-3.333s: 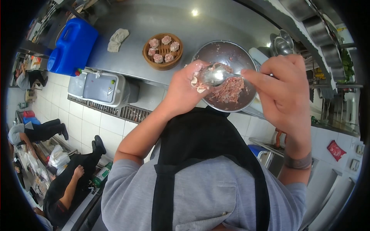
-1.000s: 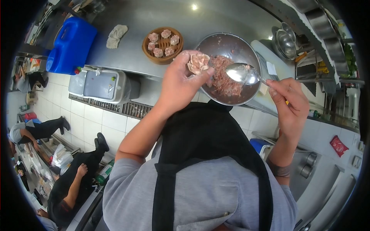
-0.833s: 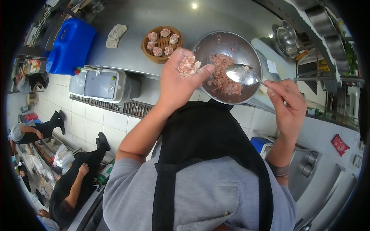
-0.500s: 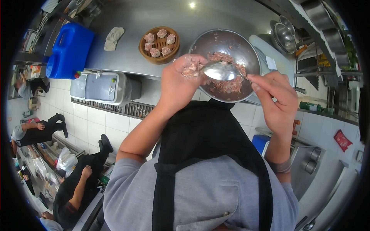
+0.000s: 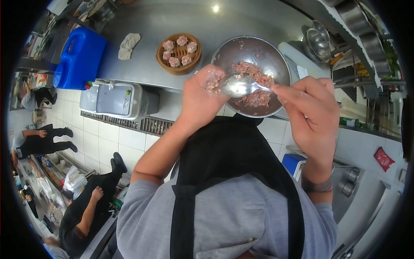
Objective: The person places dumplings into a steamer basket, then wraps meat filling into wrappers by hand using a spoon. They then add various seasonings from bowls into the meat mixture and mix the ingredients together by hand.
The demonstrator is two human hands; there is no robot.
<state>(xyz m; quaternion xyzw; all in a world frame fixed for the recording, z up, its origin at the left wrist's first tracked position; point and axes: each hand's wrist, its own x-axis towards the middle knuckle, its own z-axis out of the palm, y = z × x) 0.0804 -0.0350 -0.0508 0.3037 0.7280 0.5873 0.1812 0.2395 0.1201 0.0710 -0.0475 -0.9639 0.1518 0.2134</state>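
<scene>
My left hand is closed around a dumpling, its pinkish minced filling showing at the top of the curled fingers. Between thumb and fingers, my right hand grips the handle of a metal spoon. The spoon's bowl lies right at the left hand, overlapping its fingers in this view. Beneath both hands is a steel mixing bowl with raw minced meat in it. To the left, a round bamboo steamer holds several open-topped dumplings.
A crumpled white cloth and a blue jerrycan are at the left of the steel counter. Steel bowls and a white cutting board lie right. Below the counter edge stands a lidded bin. Other people are at far left.
The spoon has shifted slightly left and down, over the left hand's fingers. My right hand has come a little lower and turned. My left hand stays closed on the dumpling.
</scene>
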